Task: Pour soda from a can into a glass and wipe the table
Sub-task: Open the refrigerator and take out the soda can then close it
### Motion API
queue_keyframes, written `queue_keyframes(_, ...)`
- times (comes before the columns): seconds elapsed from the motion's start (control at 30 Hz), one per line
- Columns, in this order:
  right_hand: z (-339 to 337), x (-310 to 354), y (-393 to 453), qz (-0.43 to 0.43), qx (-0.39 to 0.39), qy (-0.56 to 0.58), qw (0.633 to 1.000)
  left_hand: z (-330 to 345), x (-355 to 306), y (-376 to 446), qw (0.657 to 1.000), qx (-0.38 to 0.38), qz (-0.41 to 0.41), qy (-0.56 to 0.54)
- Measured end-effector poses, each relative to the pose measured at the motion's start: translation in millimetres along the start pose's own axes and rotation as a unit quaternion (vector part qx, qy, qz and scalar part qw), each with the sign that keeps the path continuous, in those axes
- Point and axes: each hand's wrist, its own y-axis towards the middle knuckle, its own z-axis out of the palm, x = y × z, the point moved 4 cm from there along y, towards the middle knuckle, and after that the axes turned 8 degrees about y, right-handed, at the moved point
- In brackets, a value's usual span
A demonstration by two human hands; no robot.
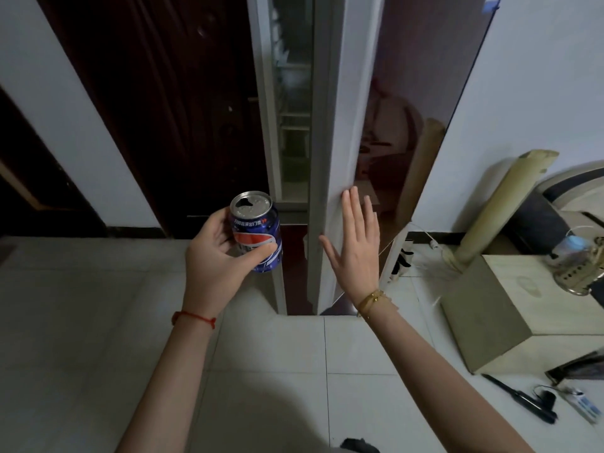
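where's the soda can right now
In the head view the soda can sits left of centre, held upright in the left hand, just left of the fridge door that the right hand presses.

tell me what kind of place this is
Probably a room in a home, by the fridge. The right hand presses flat on a tall fridge door that stands ajar, shelves showing inside. The left hand holds an opened soda can. The floor is pale tile, with a dark wooden door behind.
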Motion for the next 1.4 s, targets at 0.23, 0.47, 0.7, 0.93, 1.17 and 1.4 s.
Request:
queue_keyframes(0.23, 49, 14, 41, -0.023, 0.067, 0.045, 0.996, -12, 28, 37, 1.0, 0.006, -0.017, -0.014)
queue_keyframes(0.47, 102, 12, 92, -0.035, 0.111, 0.047, 0.992, -10, 47, 81, 0.999, 0.001, -0.027, -0.025)
queue_keyframes(0.7, 150, 12, 141, -0.043, 0.126, 0.084, 0.987, -3, 56, 134, 0.998, -0.011, -0.039, -0.04)
queue_keyframes(0.93, 189, -1, 189, -0.051, 0.141, 0.106, 0.983, 10, 67, 191, 0.998, -0.021, -0.048, -0.036)
queue_keyframes(1.17, 219, -15, 229, -0.038, 0.149, 0.098, 0.983, 23, 75, 235, 0.999, -0.016, -0.038, -0.027)
queue_keyframes(1.4, 233, -22, 250, -0.024, 0.154, 0.097, 0.983, 32, 85, 268, 0.999, 0.01, -0.032, -0.024)
